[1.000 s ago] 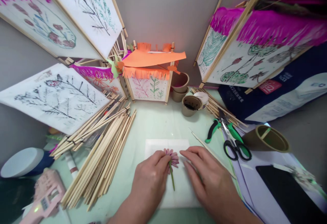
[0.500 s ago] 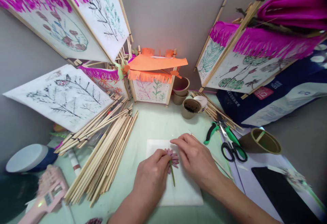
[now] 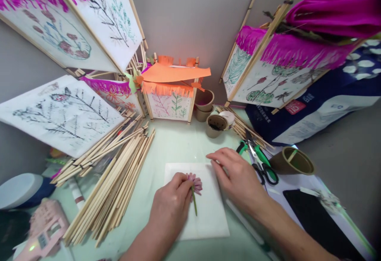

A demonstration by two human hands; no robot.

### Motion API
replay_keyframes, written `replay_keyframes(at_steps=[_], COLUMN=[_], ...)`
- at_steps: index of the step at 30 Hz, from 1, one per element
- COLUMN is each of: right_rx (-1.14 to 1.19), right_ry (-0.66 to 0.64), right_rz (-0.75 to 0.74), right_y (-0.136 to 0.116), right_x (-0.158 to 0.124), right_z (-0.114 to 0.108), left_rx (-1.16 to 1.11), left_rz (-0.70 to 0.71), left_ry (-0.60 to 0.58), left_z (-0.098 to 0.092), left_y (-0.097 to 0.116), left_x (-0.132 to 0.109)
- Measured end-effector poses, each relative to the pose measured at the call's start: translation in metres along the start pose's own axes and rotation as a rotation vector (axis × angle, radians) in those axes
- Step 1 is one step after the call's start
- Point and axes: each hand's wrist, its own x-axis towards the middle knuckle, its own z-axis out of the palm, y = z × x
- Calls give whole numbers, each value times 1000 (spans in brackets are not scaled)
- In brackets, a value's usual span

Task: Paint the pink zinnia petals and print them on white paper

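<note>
Between the thumb and fingers of my left hand (image 3: 172, 202), a purple-pink flower (image 3: 197, 183) is pinched just below its head. Its short green stem (image 3: 194, 204) points down toward me. Both lie over a square white sheet (image 3: 212, 221) on the pale green table. My right hand (image 3: 238, 175) hovers by the upper right edge of that sheet, empty, with its index finger stretched out to the left. Under my right forearm runs a thin pale rod (image 3: 242, 221), partly hidden.
Wooden sticks (image 3: 116, 185) and a pink glue gun (image 3: 44, 233) lie left. Black-handled scissors (image 3: 263, 171), green-handled pliers (image 3: 262, 155), a brown pot (image 3: 293, 161) and a black slab (image 3: 315, 221) lie right. Lanterns (image 3: 169, 106) and pots (image 3: 214, 128) stand behind.
My right hand has moved right and slightly away from the flower. My left hand keeps its pinch on the flower. The whole view has shifted slightly to the right.
</note>
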Motion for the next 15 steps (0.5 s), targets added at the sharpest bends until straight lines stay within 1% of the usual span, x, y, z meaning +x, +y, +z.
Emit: replay_keyframes(at_steps=[1, 4, 7, 9, 12, 15], right_rx=[-11, -90, -175, -201, -234, -352], right_ry=[10, -63, -124, -168, -228, -200], right_rz=[5, 44, 118, 148, 162, 201], right_y=[6, 26, 40, 44, 41, 36], right_x=[0, -9, -32, -52, -79, -97], right_z=[-10, -39, -54, -55, -45, -31], left_rx=[3, 1, 19, 37, 63, 85], left_rz=[3, 19, 19, 22, 33, 42], left_ry=[0, -7, -12, -5, 5, 11], left_z=[0, 0, 0, 0, -1, -1], left_y=[0, -1, -1, 0, 1, 0], left_x=[0, -1, -1, 0, 1, 1])
